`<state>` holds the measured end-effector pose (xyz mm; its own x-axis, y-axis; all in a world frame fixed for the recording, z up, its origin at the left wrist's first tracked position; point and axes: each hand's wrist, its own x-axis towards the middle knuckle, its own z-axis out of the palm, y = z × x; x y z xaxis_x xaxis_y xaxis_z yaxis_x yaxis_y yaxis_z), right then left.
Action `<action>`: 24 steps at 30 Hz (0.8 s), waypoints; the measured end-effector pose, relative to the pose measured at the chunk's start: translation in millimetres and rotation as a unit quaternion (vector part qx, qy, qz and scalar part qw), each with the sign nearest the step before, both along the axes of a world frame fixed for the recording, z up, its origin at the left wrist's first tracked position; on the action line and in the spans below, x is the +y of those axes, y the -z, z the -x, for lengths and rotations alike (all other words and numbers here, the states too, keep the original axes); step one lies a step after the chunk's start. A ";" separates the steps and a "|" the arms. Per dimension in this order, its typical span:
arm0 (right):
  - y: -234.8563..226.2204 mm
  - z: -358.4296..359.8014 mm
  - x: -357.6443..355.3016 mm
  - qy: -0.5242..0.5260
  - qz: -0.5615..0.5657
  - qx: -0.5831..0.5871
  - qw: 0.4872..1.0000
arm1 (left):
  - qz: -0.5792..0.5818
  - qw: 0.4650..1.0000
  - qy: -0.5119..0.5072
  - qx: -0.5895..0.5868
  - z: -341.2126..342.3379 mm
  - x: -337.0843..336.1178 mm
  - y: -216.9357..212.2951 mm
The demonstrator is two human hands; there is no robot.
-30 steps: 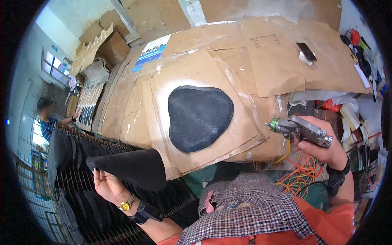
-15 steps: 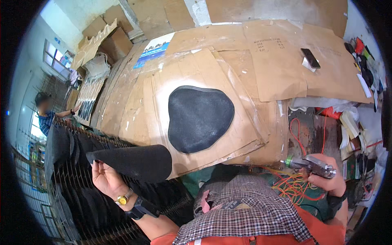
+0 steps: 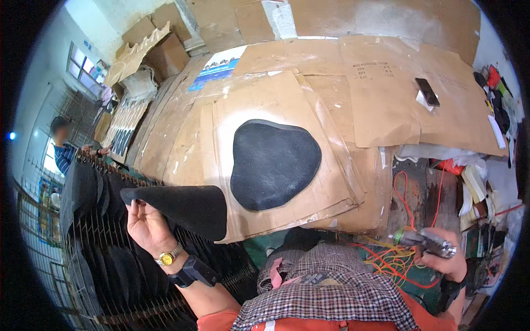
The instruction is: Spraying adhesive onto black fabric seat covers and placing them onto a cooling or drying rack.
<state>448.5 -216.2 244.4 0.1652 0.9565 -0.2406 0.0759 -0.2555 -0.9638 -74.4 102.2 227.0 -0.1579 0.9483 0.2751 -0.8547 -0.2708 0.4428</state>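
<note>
Left hand [image 3: 144,226] pinches edge of black foam piece [image 3: 182,208], held flat over wire rack [image 3: 110,259], just beside cardboard-covered bench [image 3: 381,110]. Right hand [image 3: 450,259] closed round metal spray gun [image 3: 424,243], low at bench's right end, above orange cables [image 3: 397,259]. Second black foam piece [image 3: 273,163] lies on cardboard sheet [image 3: 265,99]. Judgement: keep pinch at rim only, hold piece level, keep nozzle pointed away from body.

A small workshop: a desk [image 3: 386,110] layered with cardboard sheets [image 3: 265,99], wire drying racks [image 3: 99,259] of black pieces at eight o'clock, tangled orange cables [image 3: 397,259] and clutter at four o'clock.
</note>
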 end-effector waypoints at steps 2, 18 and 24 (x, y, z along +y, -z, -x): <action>5.9 0.0 9.6 -0.066 0.024 0.002 0.998 | 0.004 1.000 -0.021 0.005 -2.4 3.6 -1.6; 39.6 26.9 110.7 -0.079 -0.059 0.075 0.992 | -0.086 0.979 -0.187 0.000 -41.9 -30.0 -214.0; 46.0 76.5 177.4 -0.251 0.165 -0.040 0.953 | -0.145 0.921 -0.327 0.154 20.1 -51.1 -333.7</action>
<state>372.0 -38.8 198.4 -0.2616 0.7943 -0.5483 0.3388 -0.4563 -0.8228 -94.5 51.1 560.7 -0.5417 0.5578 0.6289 -0.3122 -0.8281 0.4656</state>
